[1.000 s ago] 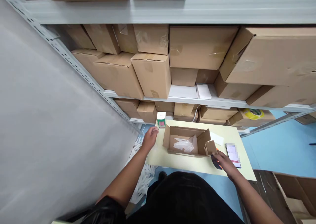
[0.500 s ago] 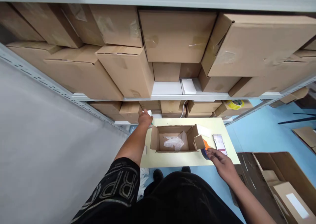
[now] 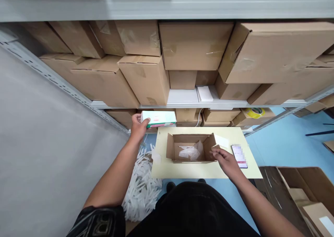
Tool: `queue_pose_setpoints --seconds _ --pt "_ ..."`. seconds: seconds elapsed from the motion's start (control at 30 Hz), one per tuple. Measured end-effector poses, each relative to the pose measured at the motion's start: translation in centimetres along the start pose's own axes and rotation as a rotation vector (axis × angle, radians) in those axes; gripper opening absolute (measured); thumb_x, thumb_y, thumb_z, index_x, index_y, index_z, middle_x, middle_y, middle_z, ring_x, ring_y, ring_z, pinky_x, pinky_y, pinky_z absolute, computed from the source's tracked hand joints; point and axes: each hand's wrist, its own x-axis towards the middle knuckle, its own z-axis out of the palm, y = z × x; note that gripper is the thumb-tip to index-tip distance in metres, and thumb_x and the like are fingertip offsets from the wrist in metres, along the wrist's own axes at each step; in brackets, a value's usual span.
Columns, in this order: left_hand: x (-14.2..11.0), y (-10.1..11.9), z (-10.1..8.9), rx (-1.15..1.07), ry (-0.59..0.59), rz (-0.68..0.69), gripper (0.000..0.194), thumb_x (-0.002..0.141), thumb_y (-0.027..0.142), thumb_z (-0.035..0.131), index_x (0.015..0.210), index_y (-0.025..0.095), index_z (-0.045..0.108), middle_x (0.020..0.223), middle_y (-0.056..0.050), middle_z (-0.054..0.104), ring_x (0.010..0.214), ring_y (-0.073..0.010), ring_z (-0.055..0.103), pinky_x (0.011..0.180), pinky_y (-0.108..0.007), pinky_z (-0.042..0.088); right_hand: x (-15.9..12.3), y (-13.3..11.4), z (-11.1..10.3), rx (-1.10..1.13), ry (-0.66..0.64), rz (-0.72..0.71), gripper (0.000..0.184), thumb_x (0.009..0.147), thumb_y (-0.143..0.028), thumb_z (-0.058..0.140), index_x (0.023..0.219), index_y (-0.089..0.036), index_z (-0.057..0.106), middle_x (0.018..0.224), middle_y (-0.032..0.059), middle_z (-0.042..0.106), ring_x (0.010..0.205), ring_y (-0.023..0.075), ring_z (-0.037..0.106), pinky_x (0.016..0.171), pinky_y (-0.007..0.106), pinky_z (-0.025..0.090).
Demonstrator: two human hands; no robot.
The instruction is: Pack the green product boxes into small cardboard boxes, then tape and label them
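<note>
My left hand (image 3: 140,126) grips one end of a slim white-and-green box (image 3: 159,117), holding it level above the table's far left corner. On the pale yellow table (image 3: 161,171) stands an open cardboard box (image 3: 169,147) with crumpled white paper (image 3: 191,151) lying inside. My right hand (image 3: 225,160) is at the right end of that box, fingers pinched on its end flap. A smartphone (image 3: 239,156) with a lit screen lies just right of this hand.
Shelves (image 3: 182,105) behind the table hold many cardboard boxes (image 3: 195,45) and a roll of yellow tape (image 3: 255,112). Shredded white paper (image 3: 142,184) is heaped at the lower left. A large open carton (image 3: 308,181) stands at the lower right.
My left hand has drawn the white-and-green box out from the lower shelf area. My right hand has left an orange-and-blue thing, now out of sight, and moved to the cardboard box's flap.
</note>
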Motion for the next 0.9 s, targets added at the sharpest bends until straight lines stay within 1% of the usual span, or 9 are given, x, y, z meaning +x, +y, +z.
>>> queue_pose_setpoints --seconds 0.1,0.17,0.27,0.37,0.57,0.67,0.73,0.83,0.9 --pt "-5.3 2.2 0.7 -0.127 -0.133 -0.001 0.049 0.082 0.04 0.067 0.121 0.027 0.041 0.128 -0.005 0.062 0.096 -0.0198 0.071 0.066 -0.03 0.062 1.4 -2.6 2.3 0.117 -0.055 -0.102 0.054 0.085 -0.061 0.068 0.123 -0.022 0.071 0.122 0.0101 0.075 0.102 0.0274 0.073 0.093 0.041 0.059" --pt "-9.0 2.3 2.1 -0.127 -0.232 -0.052 0.047 0.085 0.043 0.063 0.124 0.028 0.04 0.13 -0.005 0.064 0.099 -0.0212 0.071 0.069 -0.032 0.062 2.1 -3.8 3.5 0.167 -0.051 -0.162 0.06 0.088 -0.064 0.063 0.13 -0.022 0.066 0.126 0.0101 0.073 0.1 0.0262 0.072 0.089 0.04 0.06" --pt "-13.5 1.0 4.8 -0.089 -0.298 -0.119 0.046 0.089 0.044 0.061 0.127 0.028 0.041 0.136 -0.008 0.065 0.111 -0.0241 0.07 0.077 -0.032 0.061 2.5 -4.1 3.8 0.112 -0.028 -0.215 0.058 0.091 -0.065 0.058 0.129 -0.022 0.068 0.123 0.0085 0.074 0.107 0.0282 0.069 0.092 0.039 0.056" --pt "-16.2 -0.9 7.0 -0.112 -0.368 -0.159 0.045 0.091 0.042 0.059 0.129 0.026 0.041 0.141 -0.009 0.064 0.118 -0.0243 0.067 0.089 -0.035 0.06 2.4 -3.2 2.8 -0.069 0.008 -0.199 0.054 0.094 -0.065 0.053 0.119 -0.022 0.073 0.115 0.0075 0.077 0.108 0.031 0.068 0.095 0.04 0.053" --pt "-16.5 -3.8 8.2 0.062 -0.441 -0.112 0.054 0.087 0.04 0.067 0.135 0.021 0.053 0.137 -0.013 0.065 0.124 -0.027 0.064 0.107 -0.039 0.05 3.1 -1.1 1.5 -0.347 -0.041 -0.137 0.047 0.094 -0.057 0.051 0.119 -0.023 0.072 0.121 0.0101 0.074 0.123 0.0327 0.062 0.106 0.043 0.045" --pt "-15.2 -4.3 8.0 0.261 -0.433 -0.076 0.049 0.082 0.036 0.072 0.127 0.018 0.065 0.127 -0.013 0.069 0.111 -0.0286 0.068 0.101 -0.039 0.051 3.8 -0.8 1.7 -0.486 -0.063 -0.065 0.045 0.095 -0.057 0.05 0.114 -0.022 0.072 0.115 0.0121 0.074 0.121 0.0335 0.062 0.102 0.044 0.047" --pt "-14.4 -4.4 8.0 0.371 -0.484 -0.06 0.037 0.081 0.034 0.071 0.116 0.019 0.071 0.112 -0.011 0.074 0.099 -0.0283 0.07 0.094 -0.039 0.052 4.5 -0.7 1.9 -0.57 -0.089 -0.023 0.044 0.096 -0.057 0.049 0.107 -0.022 0.072 0.111 0.014 0.074 0.116 0.0341 0.064 0.096 0.044 0.048" --pt "-13.8 -4.6 8.2 0.514 -0.57 -0.064 0.02 0.081 0.031 0.07 0.097 0.02 0.074 0.089 -0.007 0.074 0.087 -0.028 0.07 0.086 -0.038 0.052 5.8 -0.1 2.4 -0.653 -0.096 0.015 0.041 0.098 -0.054 0.047 0.105 -0.022 0.071 0.108 0.0152 0.075 0.111 0.035 0.066 0.092 0.044 0.049" --pt "-13.8 -5.0 8.3 0.563 -0.605 -0.079 0.016 0.081 0.03 0.07 0.094 0.021 0.074 0.085 -0.007 0.074 0.087 -0.0292 0.07 0.087 -0.038 0.052 6.7 0.4 2.9 -0.697 -0.102 0.031 0.036 0.097 -0.049 0.051 0.111 -0.022 0.07 0.106 0.0145 0.076 0.109 0.035 0.067 0.093 0.045 0.049"
